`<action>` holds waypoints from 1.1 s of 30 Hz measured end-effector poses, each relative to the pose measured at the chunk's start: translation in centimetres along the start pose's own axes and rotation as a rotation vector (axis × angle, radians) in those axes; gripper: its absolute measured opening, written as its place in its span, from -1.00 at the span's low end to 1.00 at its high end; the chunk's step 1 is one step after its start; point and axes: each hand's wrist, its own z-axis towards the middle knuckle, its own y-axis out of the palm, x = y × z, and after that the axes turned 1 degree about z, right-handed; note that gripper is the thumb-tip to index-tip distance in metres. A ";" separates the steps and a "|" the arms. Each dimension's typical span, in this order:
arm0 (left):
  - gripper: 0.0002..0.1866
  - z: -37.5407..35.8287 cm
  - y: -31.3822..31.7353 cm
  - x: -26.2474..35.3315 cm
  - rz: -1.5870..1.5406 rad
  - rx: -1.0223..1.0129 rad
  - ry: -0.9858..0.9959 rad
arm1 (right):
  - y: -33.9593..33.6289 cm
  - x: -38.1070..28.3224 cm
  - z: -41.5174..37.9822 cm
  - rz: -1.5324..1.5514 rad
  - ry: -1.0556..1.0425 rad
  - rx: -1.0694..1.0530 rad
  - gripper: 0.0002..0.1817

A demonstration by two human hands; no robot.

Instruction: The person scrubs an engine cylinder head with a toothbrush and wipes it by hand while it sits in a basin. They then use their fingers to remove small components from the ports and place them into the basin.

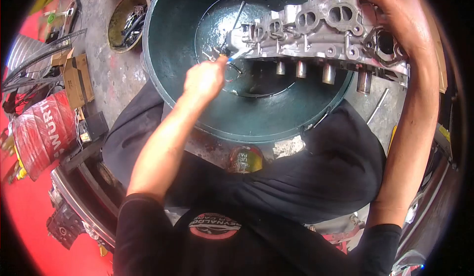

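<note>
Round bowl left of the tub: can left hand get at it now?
Probably not yet: the left hand grips a brush, with the tub's rim between it and the bowl.

Head-worn view; looks steeply down; close range

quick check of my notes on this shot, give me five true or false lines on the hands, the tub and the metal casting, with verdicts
1. The left hand holds a brush-like tool. True.
2. The right hand is down inside the tub. False: it is at the right end of the metal casting.
3. The metal casting reaches past the tub's right rim. True.
4. The tub is bright red. False: it is dark green.
5. A bowl stands left of the tub. True.
</note>
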 end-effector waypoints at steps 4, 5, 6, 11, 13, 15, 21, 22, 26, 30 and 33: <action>-0.70 0.3 2.5 -2.3 -0.039 -0.001 0.034 | 0.0 0.2 0.1 -0.006 -0.025 0.016 -0.92; -0.71 -0.1 1.0 -2.6 -0.002 -0.032 -0.019 | 0.0 0.4 0.2 0.001 -0.015 0.011 -0.92; -0.72 -0.6 -0.6 -2.5 0.032 -0.062 -0.076 | -0.1 0.5 0.2 0.013 0.000 -0.001 -0.92; -0.77 0.1 3.0 -0.2 -0.066 0.034 0.025 | -1.1 0.0 1.1 0.136 0.123 -0.085 -0.91; -0.77 -0.7 4.2 -0.9 -0.156 0.053 -0.013 | -1.1 1.0 1.0 0.101 0.068 -0.124 -0.86; -0.77 -2.0 3.0 -1.3 -0.179 0.075 -0.097 | -1.1 5.5 3.3 0.139 0.094 -0.245 -0.77; -0.73 -0.2 5.0 -1.1 -0.171 0.148 -0.123 | -1.0 5.2 3.3 0.065 0.095 -0.269 -0.77; -0.72 1.2 4.9 -1.7 -0.142 0.116 -0.072 | -0.8 5.4 3.2 0.099 0.077 -0.237 -0.76; -0.74 3.6 4.2 -3.0 -0.099 0.121 0.051 | -0.7 4.5 2.6 0.151 0.105 -0.210 -0.74; -0.71 3.6 3.5 -2.5 -0.204 0.118 -0.036 | -0.9 4.3 3.5 0.150 0.120 -0.234 -0.74; -0.69 6.5 1.7 -1.8 -0.071 -0.010 -0.051 | -0.7 4.7 3.6 0.213 0.155 -0.255 -0.76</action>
